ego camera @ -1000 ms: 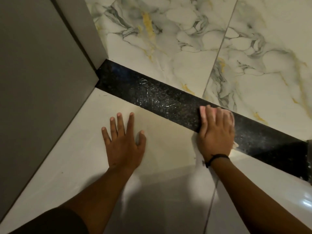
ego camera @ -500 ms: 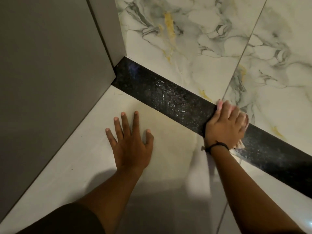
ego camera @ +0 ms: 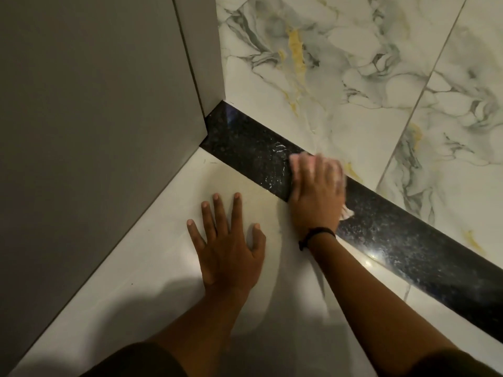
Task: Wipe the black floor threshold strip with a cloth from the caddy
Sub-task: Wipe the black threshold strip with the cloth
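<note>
Obs.: my right hand (ego camera: pixel 315 194) lies flat over the pale pink cloth (ego camera: pixel 298 161), pressing it onto the glossy black speckled stone threshold strip (ego camera: pixel 394 229). Fingers are together, lying over the cloth and pinning it down, not curled round it; a pink edge shows past the fingertips and a white corner pokes out at the heel of the hand. Fingertips are motion-blurred.

Change: a second ago this hand was further along the strip to the right. It has since travelled left, toward the grey door frame (ego camera: pixel 201 63) at the strip's far-left end. The wet smeared sheen on the strip, just left of the cloth, is now close to my fingers.

My left hand (ego camera: pixel 227 246) has not moved: palm down, fingers spread apart, empty, braced on the plain white glossy floor tile (ego camera: pixel 152 262) just this side of the strip.

The strip runs diagonally from the frame corner down to the right edge of view, between the plain tile and the grey-and-gold veined marble tile (ego camera: pixel 313 77).

Reading: wipe stroke in progress, working leftward. The stretch between cloth and frame looks streaked, so I judge it not yet finished. The caddy is not in view.
</note>
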